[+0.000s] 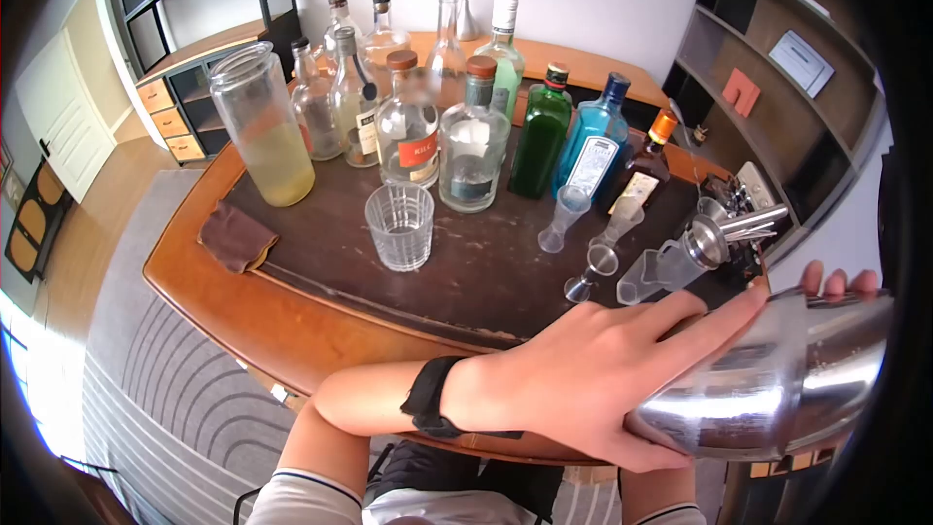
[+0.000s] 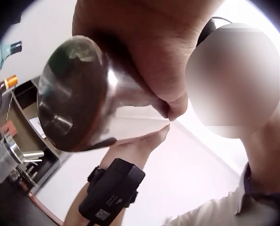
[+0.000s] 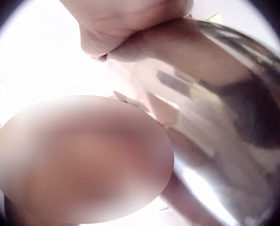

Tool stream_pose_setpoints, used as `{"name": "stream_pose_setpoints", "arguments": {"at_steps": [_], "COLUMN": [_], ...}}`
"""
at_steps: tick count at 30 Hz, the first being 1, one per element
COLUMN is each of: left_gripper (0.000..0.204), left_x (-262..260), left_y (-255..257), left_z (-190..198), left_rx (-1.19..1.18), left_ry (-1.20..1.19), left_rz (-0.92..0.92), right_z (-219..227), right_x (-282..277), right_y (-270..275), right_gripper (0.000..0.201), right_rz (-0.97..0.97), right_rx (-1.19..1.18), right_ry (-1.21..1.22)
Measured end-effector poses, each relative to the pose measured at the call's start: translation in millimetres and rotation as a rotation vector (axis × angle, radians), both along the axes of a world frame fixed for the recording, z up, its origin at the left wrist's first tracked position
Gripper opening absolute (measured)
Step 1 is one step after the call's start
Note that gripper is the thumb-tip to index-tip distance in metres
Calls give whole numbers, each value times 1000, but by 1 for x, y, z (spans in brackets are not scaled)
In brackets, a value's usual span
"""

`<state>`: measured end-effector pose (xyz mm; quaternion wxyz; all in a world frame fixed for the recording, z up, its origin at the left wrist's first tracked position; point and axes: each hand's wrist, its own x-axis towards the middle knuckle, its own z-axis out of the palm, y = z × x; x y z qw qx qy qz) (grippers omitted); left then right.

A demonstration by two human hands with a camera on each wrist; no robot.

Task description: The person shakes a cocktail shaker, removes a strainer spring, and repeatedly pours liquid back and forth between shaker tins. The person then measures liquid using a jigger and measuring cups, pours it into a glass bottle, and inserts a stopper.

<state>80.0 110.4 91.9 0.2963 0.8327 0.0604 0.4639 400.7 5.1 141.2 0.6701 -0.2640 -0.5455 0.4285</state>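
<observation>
A metal cocktail shaker point(image 1: 768, 379) lies tilted nearly on its side at the lower right of the head view, raised over the table's near edge. My left hand point(image 1: 603, 379) grips its left end, fingers spread along the wall and thumb underneath. Fingertips of my right hand point(image 1: 838, 282) curl over the far side near the other end; the rest of that hand is hidden behind the metal. In the left wrist view, the shaker's round base point(image 2: 71, 94) faces the camera, and the right forearm point(image 2: 126, 162) is behind. The right wrist view shows the shiny wall point(image 3: 215, 117) close up.
A cut glass tumbler point(image 1: 400, 228), several jiggers point(image 1: 578, 287) and a clear jug with a strainer point(image 1: 671, 262) stand on the dark tabletop. Behind are several bottles point(image 1: 473, 156). A tall pitcher point(image 1: 262, 136) of yellowish liquid and a brown cloth point(image 1: 238, 235) are left.
</observation>
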Motion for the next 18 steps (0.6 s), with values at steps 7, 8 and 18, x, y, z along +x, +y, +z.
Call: {"name": "stream_pose_setpoints", "arguments": {"at_steps": [7, 8, 18], "left_gripper": [106, 104, 102], "left_x": [2, 2, 5], "left_y": [5, 4, 3], "left_z": [-2, -2, -3], "left_rx": [13, -7, 248], "left_ry": [-53, -53, -96], "left_rz": [12, 10, -62], "right_z": [35, 5, 16], "right_x": [-230, -122, -15], "right_y": [97, 31, 19], "right_gripper": [36, 46, 29], "right_rz": [107, -196, 442], "right_rx": [416, 313, 525], "right_ry": [-239, -48, -482]}}
